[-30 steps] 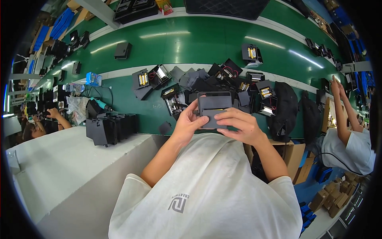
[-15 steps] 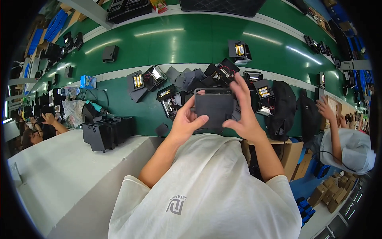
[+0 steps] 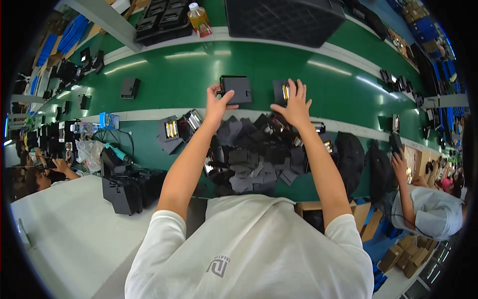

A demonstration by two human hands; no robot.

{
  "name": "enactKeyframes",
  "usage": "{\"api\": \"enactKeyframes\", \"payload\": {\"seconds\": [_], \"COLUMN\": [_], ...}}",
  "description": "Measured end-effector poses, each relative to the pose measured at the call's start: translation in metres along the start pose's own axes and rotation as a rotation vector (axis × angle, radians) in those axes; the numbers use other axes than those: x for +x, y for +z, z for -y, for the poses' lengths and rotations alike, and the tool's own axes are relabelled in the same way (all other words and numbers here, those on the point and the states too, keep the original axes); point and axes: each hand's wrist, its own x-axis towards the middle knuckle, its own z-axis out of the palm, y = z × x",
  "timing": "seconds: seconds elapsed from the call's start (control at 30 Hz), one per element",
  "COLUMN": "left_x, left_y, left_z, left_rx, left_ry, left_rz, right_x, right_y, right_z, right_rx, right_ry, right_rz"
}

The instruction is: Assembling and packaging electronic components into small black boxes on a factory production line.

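Over the green surface, my left hand grips a closed black plastic box by its left side, thumb on the top face. To the right, my right hand reaches an open black box with batteries inside. Its fingers are spread along that box's right side and hide part of it; whether they touch it is unclear. Below both hands lies a heap of flat black plastic pieces. More open battery boxes lie at the heap's left, and others sit partly behind my right forearm.
A teal electric screwdriver and larger black housings are at left. Another black box rests on the green strip. A bottle and a large black tray stand at the far side. Black bags lie right; co-workers sit at both sides.
Both hands have moved forward, away from my chest. The closed box has gone with my left hand to the green strip, while my right hand has moved from beside it to the open battery box.
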Motion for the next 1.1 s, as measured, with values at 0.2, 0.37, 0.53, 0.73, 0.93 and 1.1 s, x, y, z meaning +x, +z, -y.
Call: {"api": "enactKeyframes", "payload": {"seconds": [0.2,0.37,0.53,0.73,0.93,1.1], "left_x": [0.085,0.095,0.012,-0.098,-0.174,-0.209], "left_y": [-0.037,-0.061,-0.009,-0.018,-0.008,0.021], "left_z": [0.044,0.049,-0.032,-0.04,-0.044,-0.027], "left_rx": [0.636,1.367,0.106,-0.465,-0.108,0.082], "left_ry": [0.05,0.419,-0.275,-0.581,0.01,0.269], "left_rz": [-0.246,-0.293,0.106,0.695,0.36,0.277], "right_x": [0.04,0.049,0.008,-0.098,-0.153,-0.18], "right_y": [0.033,0.035,-0.063,-0.126,-0.137,-0.093], "right_z": [0.007,0.006,0.061,0.085,0.067,0.074], "right_rx": [-0.196,-0.153,0.383,0.353,0.493,0.71], "right_ry": [0.007,-0.12,-0.562,-0.855,-0.336,-0.009], "right_rz": [0.179,0.045,0.31,0.239,0.425,0.306]}}
